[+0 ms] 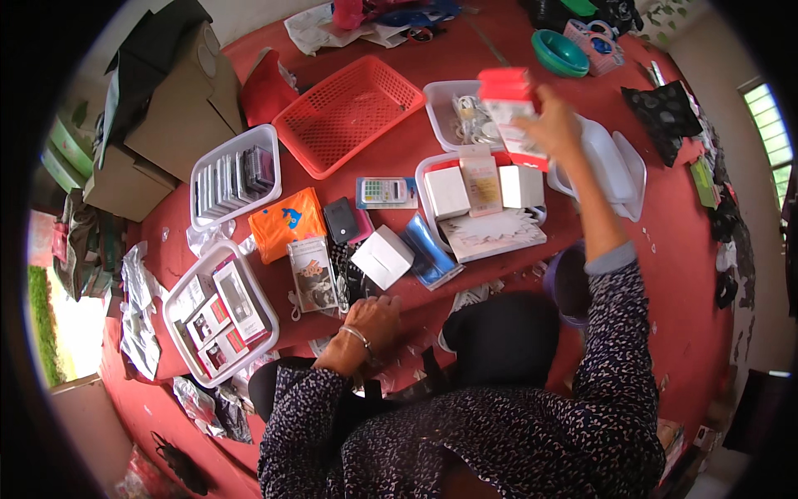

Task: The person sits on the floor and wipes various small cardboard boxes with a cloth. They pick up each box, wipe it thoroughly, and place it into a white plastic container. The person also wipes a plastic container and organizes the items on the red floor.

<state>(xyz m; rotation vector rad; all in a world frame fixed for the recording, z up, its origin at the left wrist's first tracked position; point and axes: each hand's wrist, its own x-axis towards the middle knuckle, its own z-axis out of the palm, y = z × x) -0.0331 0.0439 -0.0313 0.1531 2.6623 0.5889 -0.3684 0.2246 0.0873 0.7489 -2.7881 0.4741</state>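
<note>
Sorting looks maybe halfway: white trays [235, 143] already hold small boxes, plenty still loose on the red worktop [665, 249]. Right hand [553, 125] grips a red-and-white box [509, 104] up over the trays; left hand [374, 320] rests curled, empty, among packets.

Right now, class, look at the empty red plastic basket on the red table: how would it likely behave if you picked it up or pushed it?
The red basket looks like thin latticed plastic and holds nothing, so it is probably light. Its moulded rim suggests it stays fairly stiff, perhaps flexing slightly. Its wide, low shape sits flat on the table, so it would likely slide rather than tip.
</note>
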